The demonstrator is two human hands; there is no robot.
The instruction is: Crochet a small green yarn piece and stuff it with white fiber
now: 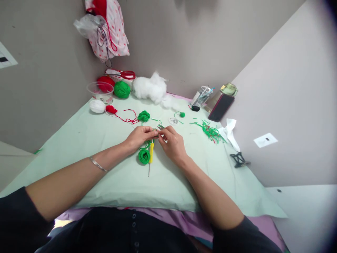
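Both hands meet over the middle of the cloth. My left hand [139, 137] pinches green yarn between thumb and fingers. Close against it, my right hand [172, 142] has its fingers pressed together; what they grip is too small to name. The tips of small scissors [160, 127] show just behind the fingers. Below the hands lie a coil of green yarn [144, 156] and a crochet hook with a yellow handle [151, 153]. A looser green yarn bundle [144, 116] rests just beyond my left hand.
Red yarn [111, 109], a white ball [97, 106], a clear tub [101, 95], a green ball [121, 90] and white stuffing [150, 88] stand at the back left. Rightward are a clear cup [202, 97], phone [221, 107], green scraps [212, 132] and a black stand [239, 160].
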